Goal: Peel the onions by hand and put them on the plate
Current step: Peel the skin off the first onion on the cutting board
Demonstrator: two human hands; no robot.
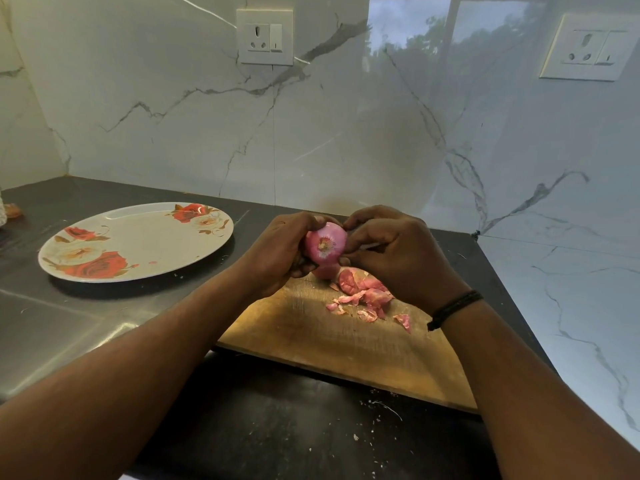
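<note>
Marble-veined wall tiles with two sockets [265, 37] back a dark desk [311, 427], on which I see one wooden board [329, 334] and, to its left, one flowered plate [138, 242] carrying no onion yet. I hold one onion [325, 244] above the far end of the board, its cut root end facing me. My left hand [277, 252] cups it from the left and beneath, fingers curled round it; my right hand [391, 251] closes on its right side, fingertips pinching at the skin near the top. Both grips are thus clamped on the onion. Beneath it a pink rounded shape shows on the board; whether it is a second onion or loose skin I cannot tell. One heap of peelings [367, 296] lies on the board just below my right hand, with a few stray flakes beside it. I judge the onion light and firm, its bared layer smooth and likely slippery, while the dry skin is thin, brittle and tears in scraps. Hold is best taken round the body with the palm, and the skin lifted from a cut end.
</note>
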